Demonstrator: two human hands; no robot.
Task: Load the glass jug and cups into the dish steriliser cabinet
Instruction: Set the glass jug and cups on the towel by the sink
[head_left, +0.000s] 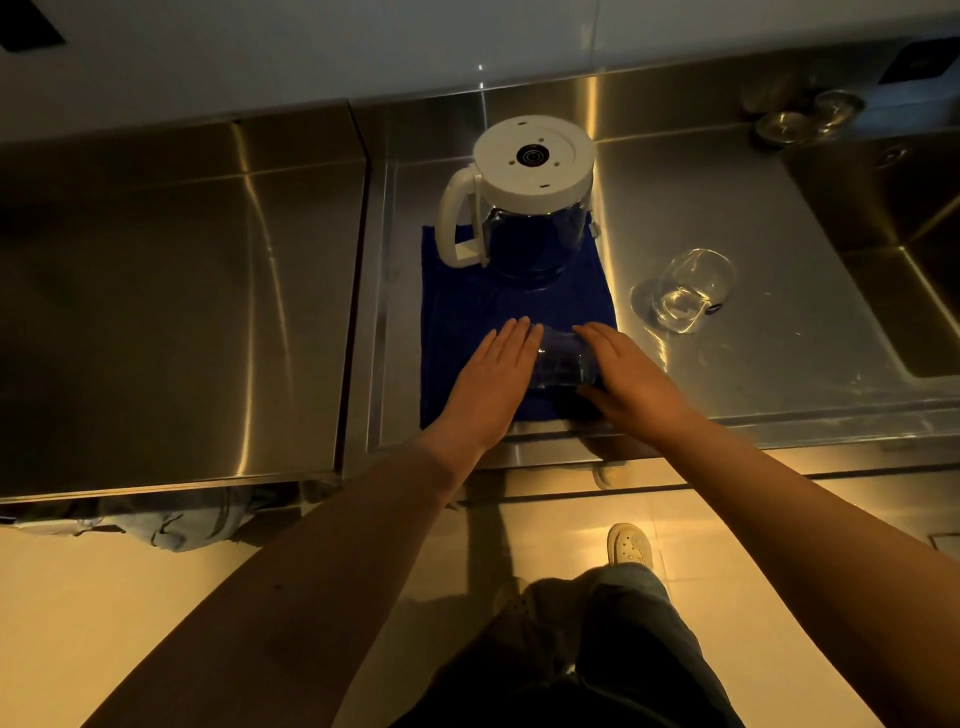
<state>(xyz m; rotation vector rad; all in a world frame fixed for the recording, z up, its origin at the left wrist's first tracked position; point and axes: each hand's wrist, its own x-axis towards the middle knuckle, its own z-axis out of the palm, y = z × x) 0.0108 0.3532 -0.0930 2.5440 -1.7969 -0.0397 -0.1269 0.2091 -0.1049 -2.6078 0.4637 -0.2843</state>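
Note:
A glass jug (524, 208) with a white base and white handle stands upside down at the back of a blue cloth (467, 301). A clear glass cup (563, 358) rests on the front of the cloth. My left hand (493, 379) and my right hand (628, 374) lie flat against its two sides, fingers straight, pressing it between the palms. A second clear cup (691, 291) lies tipped on its side on the steel counter to the right of the cloth.
The steel counter (779, 364) drops into a sink (909, 249) at the right. Small metal bowls (800, 122) sit at the back right corner. A separate steel worktop (171, 291) lies to the left. My legs and a white shoe (631, 543) stand on the tiled floor below.

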